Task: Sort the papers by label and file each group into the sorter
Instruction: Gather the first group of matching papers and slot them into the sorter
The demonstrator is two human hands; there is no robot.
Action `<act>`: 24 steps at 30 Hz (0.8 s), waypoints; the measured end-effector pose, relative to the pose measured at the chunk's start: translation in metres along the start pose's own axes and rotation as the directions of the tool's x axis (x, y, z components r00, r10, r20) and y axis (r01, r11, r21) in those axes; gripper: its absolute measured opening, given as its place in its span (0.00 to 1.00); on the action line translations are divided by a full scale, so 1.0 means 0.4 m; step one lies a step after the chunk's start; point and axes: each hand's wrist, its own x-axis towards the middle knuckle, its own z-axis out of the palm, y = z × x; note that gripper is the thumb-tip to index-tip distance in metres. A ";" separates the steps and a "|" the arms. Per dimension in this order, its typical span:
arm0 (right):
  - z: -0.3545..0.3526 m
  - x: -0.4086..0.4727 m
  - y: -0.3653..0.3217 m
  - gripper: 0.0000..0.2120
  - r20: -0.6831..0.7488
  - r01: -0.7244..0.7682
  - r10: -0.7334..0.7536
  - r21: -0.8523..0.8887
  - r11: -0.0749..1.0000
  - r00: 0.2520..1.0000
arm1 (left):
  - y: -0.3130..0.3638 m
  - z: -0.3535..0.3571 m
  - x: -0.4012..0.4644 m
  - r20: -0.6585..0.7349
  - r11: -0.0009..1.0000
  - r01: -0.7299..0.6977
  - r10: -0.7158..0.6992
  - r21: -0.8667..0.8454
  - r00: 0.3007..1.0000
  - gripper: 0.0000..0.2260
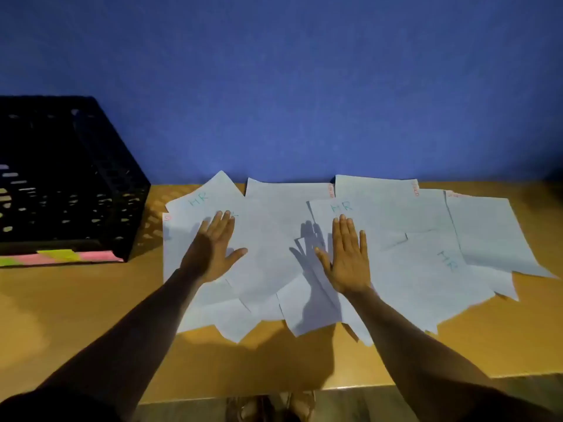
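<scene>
Both hands are lying flat with fingers spread on a messy spread of thin white paper sheets on the wooden table. The left hand is pressing the left side, the right hand the middle. Some sheets say "HR". The black plastic sorter crate is sitting far left, nearer the left hand.

The black mesh sorter runs off the left edge, so its full width and inner compartments stay unseen. Overlapping papers hide most of one another. Small red labels at two far corners are too blurred to read. The left hand and right hand cover the sheets beneath their palms.
</scene>
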 end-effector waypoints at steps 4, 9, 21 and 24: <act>0.054 -0.086 -0.002 0.38 0.119 -0.029 0.036 -0.061 0.998 0.992 | 0.016 0.091 -0.059 0.267 0.998 0.054 -0.062 0.035 0.962 0.51; 0.100 -0.134 0.008 0.38 0.281 -0.060 0.095 -0.132 0.989 0.955 | 0.056 0.160 -0.119 0.403 0.999 0.044 -0.031 -0.024 0.915 0.52; 0.137 -0.164 0.006 0.31 0.440 -0.203 0.202 -0.045 0.978 0.875 | 0.123 0.201 -0.164 0.485 0.997 0.063 -0.075 0.041 0.871 0.34; 0.132 -0.160 0.004 0.29 0.441 -0.199 0.199 -0.047 0.979 0.875 | 0.121 0.194 -0.165 0.431 0.995 0.095 -0.090 0.009 0.898 0.27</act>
